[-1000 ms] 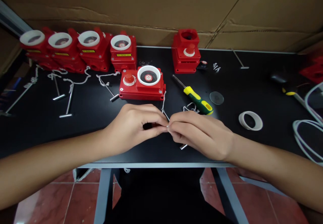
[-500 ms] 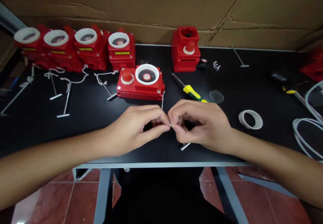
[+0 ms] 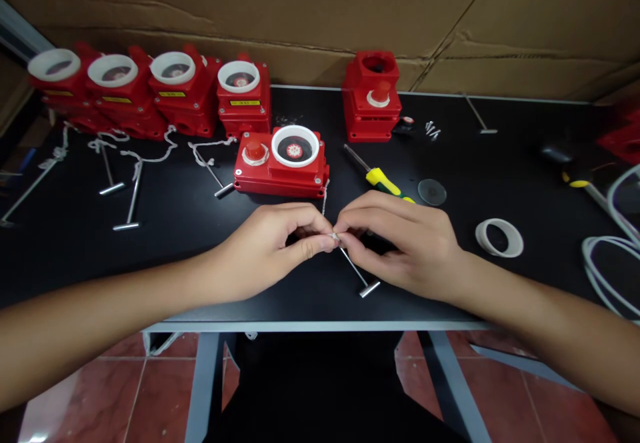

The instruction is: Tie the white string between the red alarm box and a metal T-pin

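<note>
My left hand (image 3: pixel 280 246) and my right hand (image 3: pixel 405 243) meet fingertip to fingertip above the front of the black table. Both pinch a short piece of white cord (image 3: pixel 335 236) where it joins a thin metal T-shaped rod (image 3: pixel 356 270). The rod slants down to the right, its crossbar low near the table's front edge. From the fingers the cord runs up to the right side of a red box (image 3: pixel 280 178) with a red button and a white-ringed round window. That box lies just behind my hands.
Several red boxes (image 3: pixel 245 113) with corded T-rods stand at the back left; another (image 3: pixel 373 110) stands back centre. A yellow-green screwdriver (image 3: pixel 383 181), clear disc (image 3: pixel 432 192), white ring (image 3: pixel 515 240), screws (image 3: pixel 431 130), loose T-rod (image 3: pixel 480 115) and white cable (image 3: pixel 597 276) lie rightward.
My right fingers have shifted and straightened somewhat, and both pinches are slightly higher. More of the T-rod's shaft shows below the fingers. The view has moved slightly.
</note>
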Available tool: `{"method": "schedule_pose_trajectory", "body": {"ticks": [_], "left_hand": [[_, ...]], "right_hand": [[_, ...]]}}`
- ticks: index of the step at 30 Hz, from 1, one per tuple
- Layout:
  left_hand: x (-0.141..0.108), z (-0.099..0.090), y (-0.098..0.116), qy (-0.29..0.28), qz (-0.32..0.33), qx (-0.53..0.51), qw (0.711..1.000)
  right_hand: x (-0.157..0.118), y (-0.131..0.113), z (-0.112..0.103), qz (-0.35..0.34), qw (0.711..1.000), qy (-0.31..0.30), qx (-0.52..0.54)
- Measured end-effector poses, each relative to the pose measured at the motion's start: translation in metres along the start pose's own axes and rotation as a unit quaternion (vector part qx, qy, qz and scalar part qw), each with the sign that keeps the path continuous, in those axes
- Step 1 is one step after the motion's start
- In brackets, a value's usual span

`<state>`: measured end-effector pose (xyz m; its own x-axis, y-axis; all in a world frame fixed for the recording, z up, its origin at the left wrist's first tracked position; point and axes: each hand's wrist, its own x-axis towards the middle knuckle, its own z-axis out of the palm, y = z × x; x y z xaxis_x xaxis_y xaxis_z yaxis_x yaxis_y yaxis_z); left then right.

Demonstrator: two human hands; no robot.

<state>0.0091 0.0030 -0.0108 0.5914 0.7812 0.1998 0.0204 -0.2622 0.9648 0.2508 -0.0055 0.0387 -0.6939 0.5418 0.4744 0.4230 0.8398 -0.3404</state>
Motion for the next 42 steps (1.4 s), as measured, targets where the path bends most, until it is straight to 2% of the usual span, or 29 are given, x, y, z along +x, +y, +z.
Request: {"method": "schedule_pose_trajectory", "body": {"ticks": [3, 6, 11, 15, 19, 21, 24, 26, 30, 33, 37, 42], "left_hand": [[0.001, 0.001, 0.000, 0.011, -0.028, -0.051, 0.998], [0.001, 0.001, -0.001, 0.021, -0.041, -0.075, 0.996], [0.000, 0.002, -0.002, 0.033, -0.046, -0.070, 0.996], [-0.001, 0.003, -0.003, 0.041, -0.049, -0.068, 0.996], [-0.002, 0.004, 0.000, 0.054, -0.029, -0.046, 0.997], [-0.003, 0.004, 0.003, 0.063, -0.001, -0.001, 0.998], [-0.004, 0.002, 0.006, 0.073, 0.057, 0.061, 0.994], [-0.004, 0.001, 0.007, 0.077, 0.105, 0.086, 0.988], [-0.006, -0.002, 0.005, 0.066, 0.194, 0.163, 0.965], [-0.009, -0.004, 0.003, 0.065, 0.219, 0.209, 0.951], [-0.011, -0.004, 0.003, 0.075, 0.219, 0.237, 0.944], [-0.008, -0.002, 0.008, 0.071, 0.160, 0.207, 0.962]], "right_hand": [[-0.002, -0.003, -0.002, -0.008, 1.000, -0.004, -0.013], [-0.002, -0.005, -0.004, 0.043, 0.998, -0.013, 0.034], [-0.001, -0.005, -0.006, 0.134, 0.981, -0.040, 0.131], [-0.001, -0.007, -0.004, 0.144, 0.981, -0.045, 0.126], [-0.001, -0.008, 0.001, 0.169, 0.977, -0.025, 0.126], [0.000, -0.009, 0.002, 0.220, 0.955, -0.036, 0.194], [0.004, -0.010, -0.002, 0.318, 0.885, -0.080, 0.330], [0.007, -0.010, -0.006, 0.359, 0.844, -0.100, 0.385], [0.011, -0.009, -0.011, 0.402, 0.801, -0.126, 0.425], [0.014, -0.007, -0.011, 0.434, 0.771, -0.139, 0.444], [0.019, -0.007, -0.011, 0.461, 0.754, -0.145, 0.445], [0.015, -0.012, -0.004, 0.451, 0.775, -0.119, 0.426]]}}
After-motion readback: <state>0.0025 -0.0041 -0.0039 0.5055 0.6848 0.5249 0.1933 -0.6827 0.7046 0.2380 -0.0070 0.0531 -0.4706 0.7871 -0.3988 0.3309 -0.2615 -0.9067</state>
